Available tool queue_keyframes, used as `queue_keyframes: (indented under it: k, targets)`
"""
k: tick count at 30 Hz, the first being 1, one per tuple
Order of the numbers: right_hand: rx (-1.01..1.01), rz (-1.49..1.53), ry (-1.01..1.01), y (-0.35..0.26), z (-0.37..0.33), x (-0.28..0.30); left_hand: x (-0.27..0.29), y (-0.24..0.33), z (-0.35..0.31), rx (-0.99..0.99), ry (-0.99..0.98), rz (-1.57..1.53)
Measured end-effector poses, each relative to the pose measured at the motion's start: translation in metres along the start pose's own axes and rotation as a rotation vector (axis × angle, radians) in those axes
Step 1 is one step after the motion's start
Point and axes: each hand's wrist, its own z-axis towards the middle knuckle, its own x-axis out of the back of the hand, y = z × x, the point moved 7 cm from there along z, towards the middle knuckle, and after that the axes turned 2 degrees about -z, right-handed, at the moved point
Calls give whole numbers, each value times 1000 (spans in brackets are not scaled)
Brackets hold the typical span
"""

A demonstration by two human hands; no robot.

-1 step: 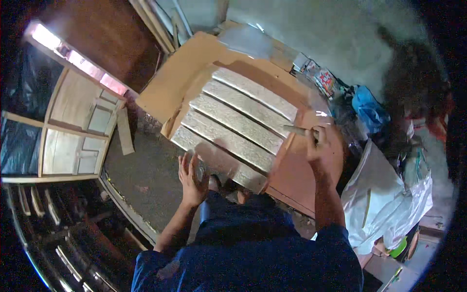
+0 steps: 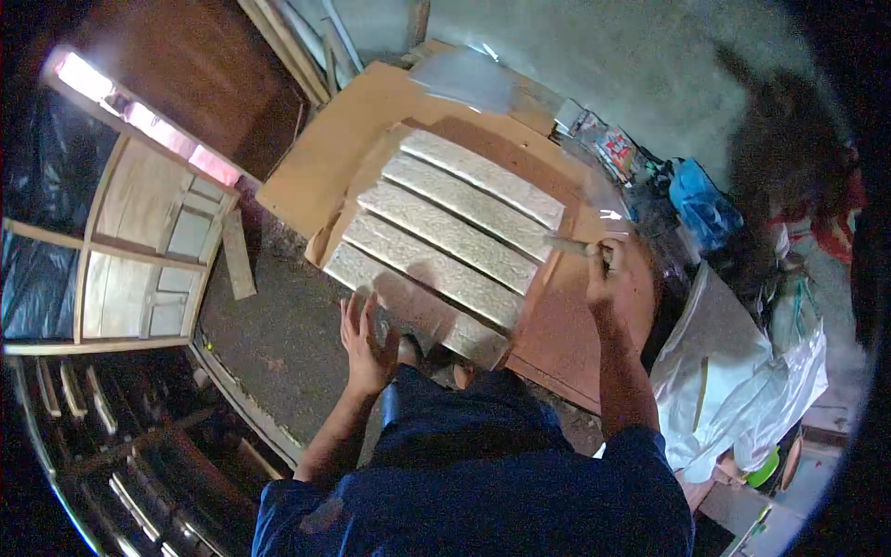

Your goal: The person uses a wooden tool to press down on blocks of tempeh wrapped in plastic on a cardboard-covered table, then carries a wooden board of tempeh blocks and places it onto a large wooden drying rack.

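Observation:
Several pale, rough-textured strips (image 2: pixel 436 218) lie side by side on brown cardboard, with narrow dark gaps between them. My right hand (image 2: pixel 605 265) is closed around a slim, pale, stick-like tool (image 2: pixel 568 245). The tool points left, its tip over the right ends of the strips; whether it touches them I cannot tell, nor its exact kind. Beside the nearest strip's left part is my left hand (image 2: pixel 369 351), fingers raised and apart. A dim greyish patch shows between its fingers and thumb, too unclear to name. Shadows fall across the nearest strip.
Cardboard (image 2: pixel 325 153) extends beyond the strips. A blue plastic bag (image 2: pixel 703 204) and a white sheet-like bag (image 2: pixel 719 371) are at right. A framed wooden panel (image 2: pixel 139 232) stands at left, near a loose wooden board (image 2: pixel 238 255). Long poles (image 2: pixel 292 46) lean at the back.

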Motion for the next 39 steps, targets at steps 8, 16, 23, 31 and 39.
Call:
queue_keyframes:
  k: [8,16,23,31,39]
  targets:
    - [-47,-125,-144,-45,14,54,-6,12,2,-67,37,26]
    - [-93,-104,-191,-12,16,43,-2,4,-3,-23,46,29]
    - [-297,-341,-376,-9,42,12,6,-8,-8,108,38,47]
    - [38,-46,-51,-13,58,-43,16,-13,-15,148,87,46]
    - [132,42,-61,-50,79,-86,31,-24,-26,211,112,50]
